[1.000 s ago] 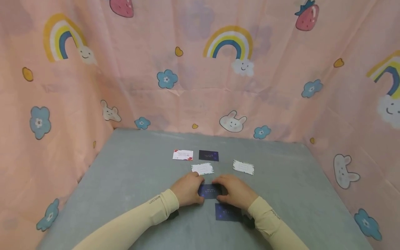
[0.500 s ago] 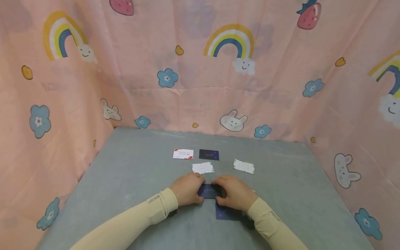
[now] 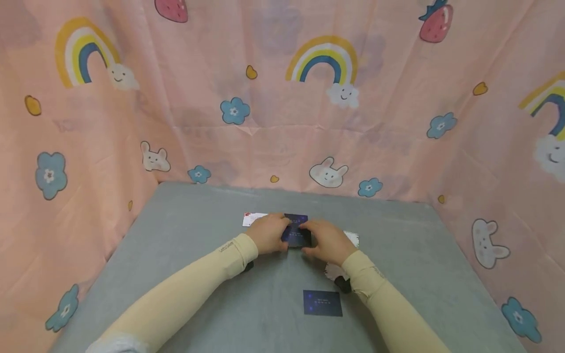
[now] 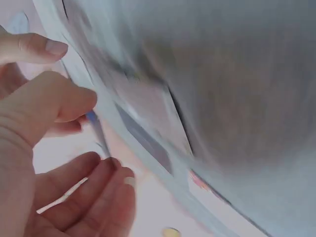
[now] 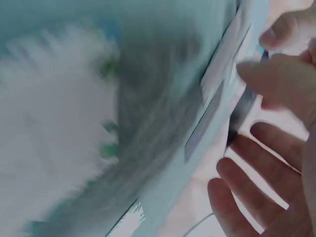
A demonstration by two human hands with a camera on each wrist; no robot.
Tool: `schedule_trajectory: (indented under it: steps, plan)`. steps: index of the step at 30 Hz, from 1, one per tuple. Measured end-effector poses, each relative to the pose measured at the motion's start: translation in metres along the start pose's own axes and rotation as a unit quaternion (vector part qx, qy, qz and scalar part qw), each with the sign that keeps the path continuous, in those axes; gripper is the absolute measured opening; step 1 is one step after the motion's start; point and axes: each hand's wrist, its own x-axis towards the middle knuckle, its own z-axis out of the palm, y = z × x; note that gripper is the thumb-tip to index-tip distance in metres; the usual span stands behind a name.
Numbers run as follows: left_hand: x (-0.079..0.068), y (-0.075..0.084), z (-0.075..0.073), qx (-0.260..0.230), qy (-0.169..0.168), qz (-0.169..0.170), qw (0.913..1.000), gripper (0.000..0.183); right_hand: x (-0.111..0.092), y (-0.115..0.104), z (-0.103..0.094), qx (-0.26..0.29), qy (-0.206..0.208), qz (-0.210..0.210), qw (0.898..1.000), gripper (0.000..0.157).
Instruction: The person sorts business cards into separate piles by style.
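Note:
A dark blue business card (image 3: 296, 237) is held up off the table between both hands, pinched at its two ends. My left hand (image 3: 268, 234) grips one end with thumb and fingertips; the card shows edge-on in the left wrist view. The other end is pinched by my right hand (image 3: 328, 241). Just beyond the held card, a second dark card (image 3: 296, 216) lies on the table. To its left is a white card with red flowers (image 3: 252, 218), partly covered by the left hand. A white leaf-edged card under the held one is hidden in the head view.
Another dark blue card (image 3: 322, 303) lies nearer on the grey table (image 3: 198, 304). Two white leaf-edged cards, one beyond the right hand (image 3: 352, 238) and one by the right wrist (image 3: 334, 271), are partly hidden. A pink patterned curtain (image 3: 273, 142) surrounds the table's sides and back.
Both hands have lifted the dark blue card and carried it away from the body, towards the far row of cards. The nearer dark card and a white card by the right wrist are now uncovered.

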Motion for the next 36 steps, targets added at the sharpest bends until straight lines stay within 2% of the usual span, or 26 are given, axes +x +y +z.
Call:
schedule_trajectory:
  steps: [6,11,17,25,36]
  plan:
    - [0.04,-0.022,0.006,-0.015,-0.028,-0.036,0.9988,0.058,0.039,0.021,0.0,0.024,-0.021,0.042,0.999,0.056]
    - [0.056,-0.029,0.017,-0.028,-0.043,-0.043,0.9977,0.059,0.056,0.033,0.007,0.024,-0.046,0.073,0.996,0.058]
    - [0.063,-0.037,0.025,-0.046,-0.059,-0.057,0.9956,0.061,0.065,0.036,0.014,0.03,-0.07,0.076,0.994,0.056]
    - [0.061,-0.038,0.013,-0.099,-0.085,-0.087,0.9876,0.065,0.074,0.033,0.015,0.029,-0.07,0.027,0.997,0.053]
    - [0.062,-0.041,0.013,-0.113,-0.098,-0.105,0.9832,0.065,0.075,0.029,0.015,0.033,-0.077,0.017,0.996,0.056]
